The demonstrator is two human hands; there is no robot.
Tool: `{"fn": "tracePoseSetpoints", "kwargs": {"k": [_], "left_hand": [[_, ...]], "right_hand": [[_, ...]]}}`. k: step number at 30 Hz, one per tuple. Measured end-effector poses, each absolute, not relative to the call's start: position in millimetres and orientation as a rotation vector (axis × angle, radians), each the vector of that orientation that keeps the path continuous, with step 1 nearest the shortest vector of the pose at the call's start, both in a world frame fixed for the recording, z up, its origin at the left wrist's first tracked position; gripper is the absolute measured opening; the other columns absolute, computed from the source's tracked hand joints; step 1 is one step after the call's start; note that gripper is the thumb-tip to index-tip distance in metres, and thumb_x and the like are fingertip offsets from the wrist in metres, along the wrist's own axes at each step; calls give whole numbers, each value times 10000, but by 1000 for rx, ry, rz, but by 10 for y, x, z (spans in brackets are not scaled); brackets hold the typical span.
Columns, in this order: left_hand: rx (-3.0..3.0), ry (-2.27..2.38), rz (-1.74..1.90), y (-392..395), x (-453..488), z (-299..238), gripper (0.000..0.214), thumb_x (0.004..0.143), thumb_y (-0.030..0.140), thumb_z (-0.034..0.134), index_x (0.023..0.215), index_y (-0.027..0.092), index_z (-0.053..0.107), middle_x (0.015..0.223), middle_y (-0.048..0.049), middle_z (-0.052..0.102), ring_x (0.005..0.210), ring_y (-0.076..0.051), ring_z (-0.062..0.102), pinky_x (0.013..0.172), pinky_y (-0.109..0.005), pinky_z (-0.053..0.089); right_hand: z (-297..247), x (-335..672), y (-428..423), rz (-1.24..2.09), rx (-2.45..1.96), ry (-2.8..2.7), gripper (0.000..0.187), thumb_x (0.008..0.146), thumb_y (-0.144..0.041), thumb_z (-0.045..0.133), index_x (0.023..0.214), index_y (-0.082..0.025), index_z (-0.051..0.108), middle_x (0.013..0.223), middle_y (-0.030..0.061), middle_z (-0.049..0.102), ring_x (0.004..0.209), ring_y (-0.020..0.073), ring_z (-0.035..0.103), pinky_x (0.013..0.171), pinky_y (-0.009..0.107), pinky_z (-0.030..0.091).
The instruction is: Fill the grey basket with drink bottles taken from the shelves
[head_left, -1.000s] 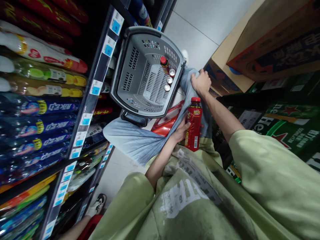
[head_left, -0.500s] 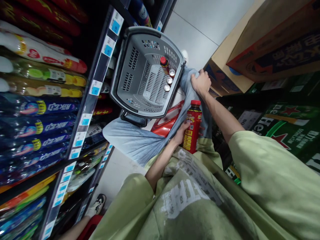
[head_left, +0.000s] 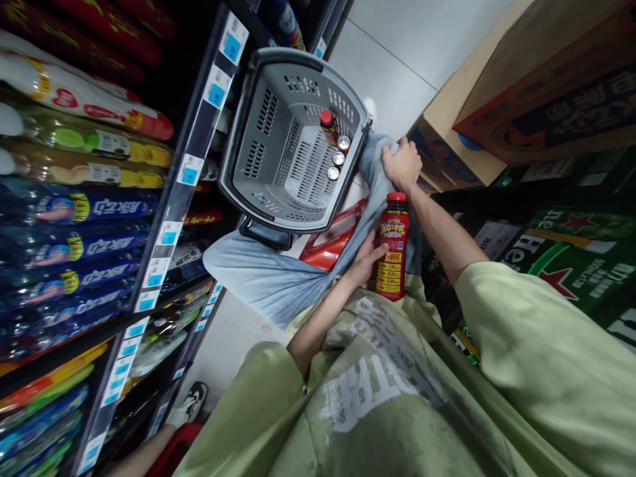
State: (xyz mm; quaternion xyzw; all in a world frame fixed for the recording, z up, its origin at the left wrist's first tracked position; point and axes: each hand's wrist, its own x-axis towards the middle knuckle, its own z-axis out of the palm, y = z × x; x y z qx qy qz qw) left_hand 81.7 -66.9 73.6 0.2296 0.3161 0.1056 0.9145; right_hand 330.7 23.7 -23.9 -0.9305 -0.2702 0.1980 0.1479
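At three o'clock, the red bottle (head_left: 396, 240), encircled by the left hand (head_left: 366, 263), has been turned so that its yellow-rowed label panel (head_left: 390, 273) is exposed for reading.

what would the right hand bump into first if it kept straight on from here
Past the denim-covered knee that the right hand rests on, probably the near rim of the grey basket, though depth is unclear.

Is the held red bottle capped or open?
Capped: a red cap sits on the neck of the red bottle in the left hand.
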Motion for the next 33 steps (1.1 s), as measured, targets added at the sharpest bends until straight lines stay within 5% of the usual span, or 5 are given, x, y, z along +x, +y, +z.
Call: {"fn": "tracePoseSetpoints", "kwargs": {"k": [25,33], "left_hand": [[548,743,220,-726,833,659,1146,744,607,967,1695,265,426,1640,-150,588,1543,-394,529,1310,-578,396],[502,719,226,-719,832,648,1102,775,542,957,1698,285,414,1582,-143,639,1526,-385,554,1297,-605,402]], "right_hand": [[-65,3271,271,598,-2746,-698,568,1061,-647,389,1314,-199,627,1341,199,659,1241,429,686,1117,713,517],[-207,3318,251,568,-2716,-816,728,1080,-748,225,1391,-213,608,1308,216,646,1257,451,674,1039,736,538]]}}
